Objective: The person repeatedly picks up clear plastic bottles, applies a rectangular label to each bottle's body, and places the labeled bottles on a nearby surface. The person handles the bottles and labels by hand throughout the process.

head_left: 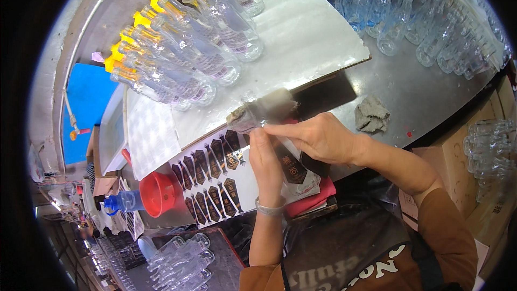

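My left hand [265, 163] reaches up from below with its fingers pinched together; a pale band circles its wrist. From the right, my right hand [323, 139] meets it fingertip to fingertip, also in a pinch. Whatever is between the fingertips is too small and blurred to name. Just beyond them sits a blurred greyish block-like thing [274, 105], close to the board's edge. Below my right hand shows a large dark pointed label [291, 166] with orange print, partly hidden by the hands. Left of my left hand lies a white sheet of smaller dark labels [245, 157] in two rows.
Clear glass bottles [199, 48] lie on a white board [307, 27], several necks against yellow pieces [127, 37]. More bottles [396, 37] stand far right. A grey cloth [371, 114] rests on the metal table. At left are a red cup [161, 194] and blue-capped bottle [124, 202].
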Available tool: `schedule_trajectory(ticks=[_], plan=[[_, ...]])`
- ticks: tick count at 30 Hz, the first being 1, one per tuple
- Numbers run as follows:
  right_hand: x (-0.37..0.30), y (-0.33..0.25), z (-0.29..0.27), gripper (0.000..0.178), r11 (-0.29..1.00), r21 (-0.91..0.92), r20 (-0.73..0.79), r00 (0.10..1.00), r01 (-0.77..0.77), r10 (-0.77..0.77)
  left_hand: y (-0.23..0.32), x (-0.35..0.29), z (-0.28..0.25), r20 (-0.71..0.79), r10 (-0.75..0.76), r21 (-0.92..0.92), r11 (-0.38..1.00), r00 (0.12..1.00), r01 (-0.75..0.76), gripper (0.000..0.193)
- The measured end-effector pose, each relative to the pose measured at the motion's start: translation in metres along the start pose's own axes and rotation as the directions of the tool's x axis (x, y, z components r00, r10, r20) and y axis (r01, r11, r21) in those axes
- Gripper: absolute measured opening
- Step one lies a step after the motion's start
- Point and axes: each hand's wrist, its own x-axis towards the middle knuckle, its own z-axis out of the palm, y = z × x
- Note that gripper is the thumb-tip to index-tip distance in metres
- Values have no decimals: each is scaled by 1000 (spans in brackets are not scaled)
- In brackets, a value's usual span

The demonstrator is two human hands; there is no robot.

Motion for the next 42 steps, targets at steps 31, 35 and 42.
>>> schedule_trajectory(ticks=[31,35,42], plan=[[43,-30,-13,23,933,-230,-88,949,277,-303,-11,-77,-36,-46,40,-11,999,998,-41,57],[38,-35,-13,19,866,-356,-133,898,352,-420,-8,-82,-33,33,130,73,988,991,-132,82],[10,-32,0,14,970,-44,17,971,240,-240,-11,-100,-34,203,267,428,841,942,-330,125]])
